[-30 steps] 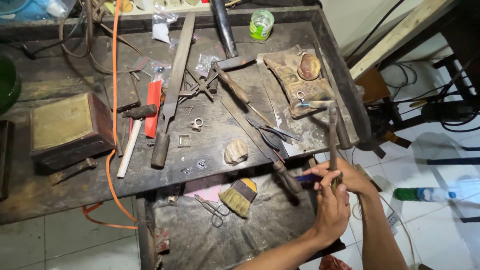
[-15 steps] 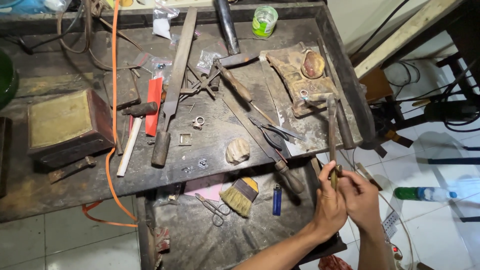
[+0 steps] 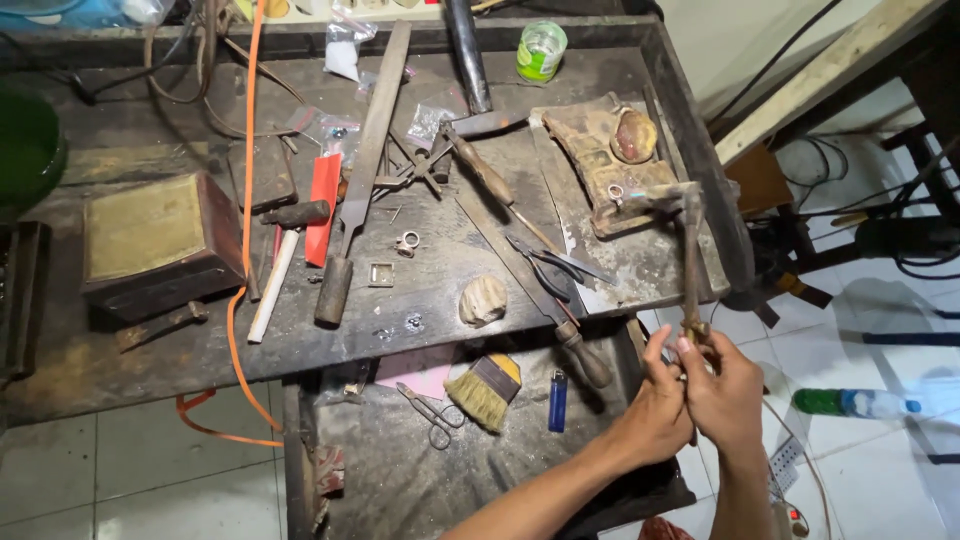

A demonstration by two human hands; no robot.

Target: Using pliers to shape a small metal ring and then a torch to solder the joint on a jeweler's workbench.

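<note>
My right hand (image 3: pixel 728 388) is closed around the lower end of a long rusty L-shaped metal tool (image 3: pixel 691 262). The tool's bent head reaches over a worn brown pad (image 3: pixel 590 150) on the dark workbench (image 3: pixel 420 300). My left hand (image 3: pixel 655 405) presses against the right one, its fingers pinching the same end of the tool. A blue lighter (image 3: pixel 557 400) lies on the lower tray (image 3: pixel 400 470), just left of my left hand. Beside it lies a small brush (image 3: pixel 485 390).
The bench holds a large file (image 3: pixel 365 160), a wooden-handled file (image 3: pixel 520 270), pliers (image 3: pixel 555 262), a red-handled tool (image 3: pixel 322 205), a brown box (image 3: pixel 150 240), a green cup (image 3: pixel 541 50) and an orange cable (image 3: pixel 240 250). Small scissors (image 3: pixel 430 412) lie on the tray. A bottle (image 3: pixel 850 402) lies on the tiled floor.
A second ago a hand held the blue lighter; it now lies on the lower tray. Both hands have come together at the rusty tool's lower end.
</note>
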